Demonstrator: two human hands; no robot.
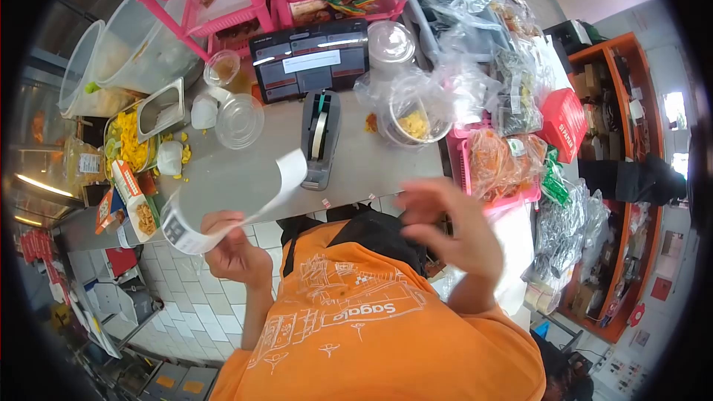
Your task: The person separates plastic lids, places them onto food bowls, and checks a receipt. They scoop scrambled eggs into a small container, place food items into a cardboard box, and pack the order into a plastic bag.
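Note:
My left hand (239,251) pinches a curled white paper receipt (194,236) by its lower edge, at the front of the steel counter. The strip arcs up and to the right, with dark print on its left end. My right hand (454,224) is raised at the counter's front right, somewhat blurred, fingers bent and apart from the thumb, with nothing visible between them. Between the hands, farther back, a black tape dispenser (321,141) with a roll of tape stands on the counter (356,171). Behind it is a tablet (310,59) with a lit screen.
Left are a tub of yellow pieces (130,145), a metal pan (160,110) and a clear lid (239,120). Right are a plastic-wrapped bowl (414,125), a pink basket (466,167) with bagged orange food and a red box (563,125). Pink racks (269,0) stand behind.

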